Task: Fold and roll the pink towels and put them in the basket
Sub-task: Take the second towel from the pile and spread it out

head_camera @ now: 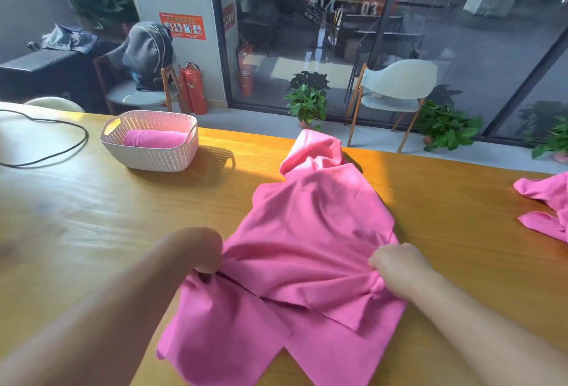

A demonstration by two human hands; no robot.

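I am at the folding step: a crumpled pink towel (pixel 307 241) lies at table (pixel 92 216) centre, its near edge hanging off. My left hand (pixel 199 252) pinches its 9 o'clock edge, my right hand (pixel 396 265) bunches cloth at 3 o'clock. The basket (pixel 147 156), at 10 o'clock, holds one rolled towel (pixel 153 139); spare towels (pixel 547 204) wait at 3 o'clock. Next, I judge, it needs pulling flat and square.

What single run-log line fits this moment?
left hand: grips pink towel | right hand: grips same towel | basket: one rolled towel inside | stage: folding
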